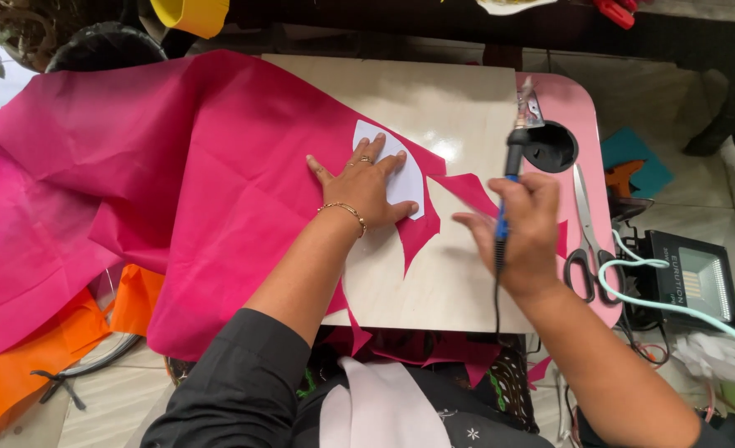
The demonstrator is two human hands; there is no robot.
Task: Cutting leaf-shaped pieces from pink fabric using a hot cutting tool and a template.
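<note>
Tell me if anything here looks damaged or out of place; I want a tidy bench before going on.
The pink fabric has jagged, pointed cut edges near the white template under the left hand. Pink scraps hang off the table's front edge. The right hand holds a corded tool, tip up.

Bare board (pixel 434 282) lies open between fabric (pixel 176 191) and scissors (pixel 585 236).
</note>
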